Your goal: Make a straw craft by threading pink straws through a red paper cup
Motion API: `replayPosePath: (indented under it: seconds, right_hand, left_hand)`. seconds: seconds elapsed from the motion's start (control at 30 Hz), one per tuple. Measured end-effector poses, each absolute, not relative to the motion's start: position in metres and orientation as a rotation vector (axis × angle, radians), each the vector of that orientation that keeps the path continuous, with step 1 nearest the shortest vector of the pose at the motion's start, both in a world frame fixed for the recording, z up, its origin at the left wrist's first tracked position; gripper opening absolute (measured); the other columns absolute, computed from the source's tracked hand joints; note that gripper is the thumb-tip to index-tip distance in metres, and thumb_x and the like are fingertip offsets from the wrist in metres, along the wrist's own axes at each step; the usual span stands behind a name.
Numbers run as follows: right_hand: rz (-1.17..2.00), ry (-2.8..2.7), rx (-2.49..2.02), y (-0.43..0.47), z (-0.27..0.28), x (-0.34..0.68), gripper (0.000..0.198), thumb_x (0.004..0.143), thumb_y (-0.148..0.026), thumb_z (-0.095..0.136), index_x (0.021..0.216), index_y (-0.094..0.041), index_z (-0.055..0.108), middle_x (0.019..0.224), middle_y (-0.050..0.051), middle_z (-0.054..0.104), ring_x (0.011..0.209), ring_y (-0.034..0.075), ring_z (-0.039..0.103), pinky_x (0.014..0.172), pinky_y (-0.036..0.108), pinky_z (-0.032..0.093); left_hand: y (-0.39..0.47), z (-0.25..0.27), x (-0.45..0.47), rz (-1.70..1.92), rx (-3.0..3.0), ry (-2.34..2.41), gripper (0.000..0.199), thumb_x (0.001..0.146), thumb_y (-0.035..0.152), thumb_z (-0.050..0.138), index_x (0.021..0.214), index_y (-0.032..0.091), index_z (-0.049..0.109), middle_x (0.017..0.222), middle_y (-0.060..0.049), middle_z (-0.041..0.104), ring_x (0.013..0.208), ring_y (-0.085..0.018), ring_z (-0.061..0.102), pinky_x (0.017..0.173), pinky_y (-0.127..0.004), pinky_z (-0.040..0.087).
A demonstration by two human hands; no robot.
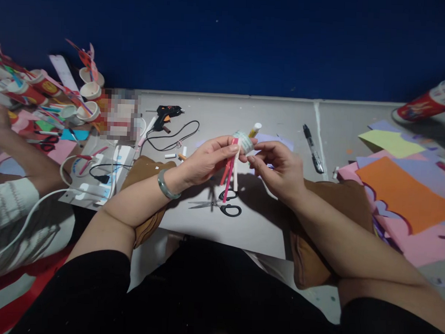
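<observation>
My left hand (210, 158), with a green bangle on its wrist, is closed around a bundle of thin paper strips (228, 174), red, pink and white, hanging downward. Against the strips it also holds a pale, printed, roll-like band (246, 143). On the right edge of that band, the fingertips of my right hand (280, 168) are pinched together; what lies between them is too small to make out. Below both hands, black-handled scissors (230, 211) rest on the table with their blades apart. A yellow tube with a white cap (255, 129) shows just behind the band.
A hot glue gun (167, 117) with its cable lies back left, near a power strip (116, 173). Right of my hands is a black marker (312, 148). Coloured paper (404, 193) covers the right side. At far left are paper cups (91, 90) and another person's arm (14, 152).
</observation>
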State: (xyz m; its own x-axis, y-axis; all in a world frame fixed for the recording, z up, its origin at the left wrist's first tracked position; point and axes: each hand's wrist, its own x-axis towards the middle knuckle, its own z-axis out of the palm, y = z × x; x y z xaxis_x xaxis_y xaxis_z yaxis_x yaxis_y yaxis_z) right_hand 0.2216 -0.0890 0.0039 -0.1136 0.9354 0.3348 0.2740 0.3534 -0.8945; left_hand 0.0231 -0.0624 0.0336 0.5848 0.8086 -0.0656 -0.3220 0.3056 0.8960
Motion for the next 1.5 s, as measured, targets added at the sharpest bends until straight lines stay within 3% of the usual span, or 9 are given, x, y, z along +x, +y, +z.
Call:
replayPosePath:
  seconds: [0.27,0.47,0.53,0.67,0.8,0.93,1.1,1.23,1.5]
  right_hand:
    - [0.719,-1.760,-1.181,-0.092,0.017,0.225,0.027,0.091,-0.049,0.069,0.083,-0.025,0.058,0.065,-0.002,0.060,0.056,0.015,0.055,0.057,0.031,0.045]
    - [0.056,-2.024,-1.605,-0.088,0.033,0.253,0.017,0.092,-0.039,0.063,0.089,-0.023,0.059,0.069,0.005,0.062,0.059,0.020,0.055,0.059,0.034,0.035]
    - [-0.111,-2.020,-1.809,-0.078,0.030,0.268,0.017,0.090,-0.034,0.065,0.083,-0.022,0.055,0.058,0.002,0.050,0.055,0.019,0.052,0.058,0.033,0.030]
    - [-0.108,-2.098,-1.877,-0.050,0.005,0.297,0.043,0.082,-0.020,0.073,0.068,-0.025,0.033,0.051,-0.008,0.016,0.050,0.014,0.042,0.057,0.033,0.027]
    - [0.020,-2.090,-1.874,-0.028,-0.025,0.316,0.061,0.080,-0.050,0.079,0.061,-0.026,0.026,0.048,-0.008,0.012,0.052,0.018,0.050,0.060,0.036,0.038]
    - [0.122,-1.981,-1.729,-0.029,-0.030,0.315,0.065,0.074,-0.080,0.068,0.057,-0.025,0.039,0.044,-0.001,0.025,0.066,0.030,0.066,0.067,0.046,0.050]
    - [0.381,-1.957,-1.523,-0.060,0.006,0.269,0.028,0.090,-0.052,0.065,0.098,-0.026,0.072,0.078,0.007,0.071,0.072,0.025,0.068,0.075,0.049,0.054]
    - [0.938,-1.881,-1.205,-0.080,0.022,0.236,0.024,0.088,-0.044,0.069,0.103,-0.028,0.076,0.098,0.005,0.076,0.084,0.025,0.071,0.083,0.045,0.058]
    - [1.029,-1.787,-1.027,-0.087,0.013,0.225,0.030,0.092,-0.040,0.067,0.120,-0.032,0.074,0.123,0.005,0.071,0.116,0.028,0.066,0.109,0.051,0.050]
  left_hand:
    - [-0.060,0.027,0.023,0.707,0.955,0.563,0.036,0.081,0.048,0.079,0.087,0.017,0.062,0.080,-0.002,0.067,0.060,-0.009,0.057,0.053,-0.022,0.045]
    - [-0.060,0.029,0.023,0.798,1.089,0.651,0.034,0.085,0.048,0.075,0.087,0.016,0.065,0.088,-0.004,0.067,0.067,-0.007,0.056,0.056,-0.021,0.044]
    - [-0.060,0.028,0.022,0.811,1.147,0.708,0.029,0.088,0.044,0.072,0.088,0.016,0.066,0.085,-0.003,0.065,0.065,-0.006,0.052,0.057,-0.020,0.043]
    - [-0.059,0.024,0.023,0.817,1.145,0.733,0.025,0.090,0.039,0.070,0.085,0.016,0.063,0.081,-0.002,0.065,0.066,-0.006,0.054,0.060,-0.019,0.045]
    - [-0.059,0.024,0.024,0.796,1.080,0.718,0.024,0.089,0.037,0.071,0.084,0.016,0.061,0.077,0.000,0.064,0.061,-0.005,0.053,0.056,-0.018,0.044]
    - [-0.058,0.026,0.024,0.782,1.072,0.747,0.025,0.087,0.038,0.073,0.084,0.016,0.062,0.075,0.000,0.064,0.058,-0.004,0.051,0.053,-0.018,0.042]
    - [-0.056,0.023,0.025,0.819,1.134,0.723,0.035,0.080,0.045,0.080,0.086,0.015,0.064,0.074,0.001,0.063,0.061,-0.005,0.055,0.057,-0.019,0.044]
    - [-0.054,0.019,0.025,0.853,1.179,0.745,0.037,0.077,0.043,0.083,0.095,0.016,0.066,0.079,0.000,0.069,0.069,-0.007,0.063,0.067,-0.021,0.050]
    - [-0.056,0.020,0.026,0.831,1.175,0.797,0.046,0.077,0.045,0.082,0.105,0.018,0.058,0.065,0.003,0.068,0.058,-0.008,0.063,0.058,-0.020,0.048]
